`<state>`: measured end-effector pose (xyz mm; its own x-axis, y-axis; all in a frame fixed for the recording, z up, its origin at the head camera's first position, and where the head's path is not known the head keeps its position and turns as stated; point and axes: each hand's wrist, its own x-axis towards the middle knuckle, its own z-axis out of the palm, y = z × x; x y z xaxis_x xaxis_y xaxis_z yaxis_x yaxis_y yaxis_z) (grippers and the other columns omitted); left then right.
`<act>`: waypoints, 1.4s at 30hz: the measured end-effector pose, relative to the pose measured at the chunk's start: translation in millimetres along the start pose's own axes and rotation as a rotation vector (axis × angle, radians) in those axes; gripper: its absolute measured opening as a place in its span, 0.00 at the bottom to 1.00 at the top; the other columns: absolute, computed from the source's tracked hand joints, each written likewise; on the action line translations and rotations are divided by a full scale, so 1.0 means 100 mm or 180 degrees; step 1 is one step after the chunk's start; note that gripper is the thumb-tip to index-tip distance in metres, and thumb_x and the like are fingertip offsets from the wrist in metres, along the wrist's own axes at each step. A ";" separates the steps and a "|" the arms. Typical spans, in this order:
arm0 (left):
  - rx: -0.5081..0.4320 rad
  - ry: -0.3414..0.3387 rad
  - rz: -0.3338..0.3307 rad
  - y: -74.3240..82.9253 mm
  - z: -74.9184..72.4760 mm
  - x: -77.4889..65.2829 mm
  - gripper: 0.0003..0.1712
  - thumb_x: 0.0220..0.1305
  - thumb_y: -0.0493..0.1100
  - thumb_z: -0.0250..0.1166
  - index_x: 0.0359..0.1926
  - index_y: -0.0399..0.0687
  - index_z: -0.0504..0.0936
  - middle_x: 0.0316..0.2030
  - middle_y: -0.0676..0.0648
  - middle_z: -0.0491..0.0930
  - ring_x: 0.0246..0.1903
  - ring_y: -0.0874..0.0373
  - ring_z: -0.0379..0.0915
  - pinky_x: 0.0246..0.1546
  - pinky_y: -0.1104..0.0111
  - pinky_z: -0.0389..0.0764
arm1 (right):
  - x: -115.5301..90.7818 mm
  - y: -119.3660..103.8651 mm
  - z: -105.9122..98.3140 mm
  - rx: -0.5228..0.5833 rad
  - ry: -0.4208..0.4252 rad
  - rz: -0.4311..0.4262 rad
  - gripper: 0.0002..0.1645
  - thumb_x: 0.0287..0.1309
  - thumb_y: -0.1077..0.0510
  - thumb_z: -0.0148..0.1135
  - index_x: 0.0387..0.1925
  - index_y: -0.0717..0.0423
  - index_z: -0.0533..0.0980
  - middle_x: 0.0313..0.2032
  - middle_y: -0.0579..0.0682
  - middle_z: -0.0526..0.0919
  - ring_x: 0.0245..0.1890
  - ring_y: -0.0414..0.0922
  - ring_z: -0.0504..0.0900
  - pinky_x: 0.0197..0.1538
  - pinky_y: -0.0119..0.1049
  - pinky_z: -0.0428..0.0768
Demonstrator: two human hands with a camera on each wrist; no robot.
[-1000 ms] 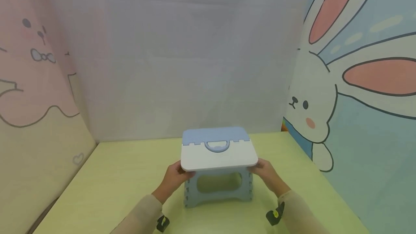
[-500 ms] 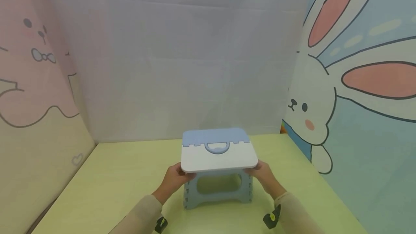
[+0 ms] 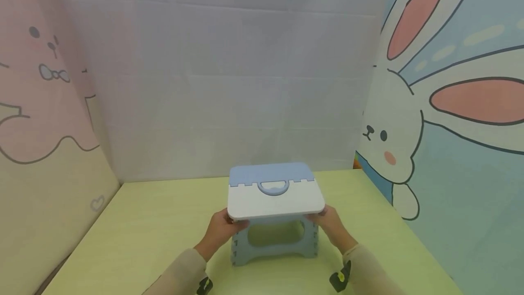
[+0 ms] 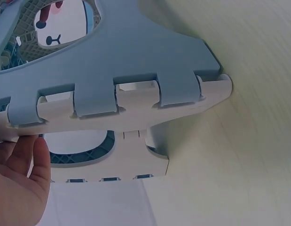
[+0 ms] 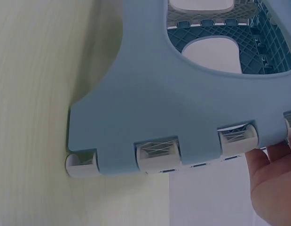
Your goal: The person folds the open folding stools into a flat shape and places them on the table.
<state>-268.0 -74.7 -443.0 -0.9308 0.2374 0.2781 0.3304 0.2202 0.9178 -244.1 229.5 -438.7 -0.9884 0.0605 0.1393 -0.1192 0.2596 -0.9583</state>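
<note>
A folding stool (image 3: 275, 201) with a blue and white seat stands unfolded on the pale yellow-green table, its seat level and the oval seat handle facing up. My left hand (image 3: 223, 229) grips it at the left side just under the seat, thumb toward the front. Opposite, my right hand (image 3: 329, 224) holds the right side below the seat edge, its fingertips partly hidden by the seat. The left wrist view shows curled fingers (image 4: 30, 157) against the white side panel. In the right wrist view the blue front leg panel (image 5: 150, 103) reaches down to the table.
The table (image 3: 172, 213) extends around the stool on both sides. Behind it hangs a pale grey-white cloth (image 3: 229, 85). A rabbit-printed panel (image 3: 462, 185) closes the right side, and a pink and cream printed panel (image 3: 45, 126) the left.
My right hand has shifted slightly inward under the seat edge. The left hand keeps its hold, and the stool stays in place while the view tilts a little.
</note>
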 end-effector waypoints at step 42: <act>0.0317 0.0141 0.0052 0.06 0.02 0.01 0.20 0.47 0.35 0.75 0.42 0.29 0.81 0.38 0.35 0.84 0.36 0.47 0.81 0.33 0.65 0.81 | 0.05 0.01 -0.05 -0.0132 -0.0072 -0.0135 0.29 0.50 0.63 0.70 0.53 0.73 0.74 0.47 0.64 0.82 0.47 0.56 0.80 0.50 0.48 0.78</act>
<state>-266.4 -71.0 -437.5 -0.9304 0.2001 0.3070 0.3574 0.3101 0.8810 -248.3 234.9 -437.5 -0.9845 0.0268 0.1735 -0.1575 0.3011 -0.9405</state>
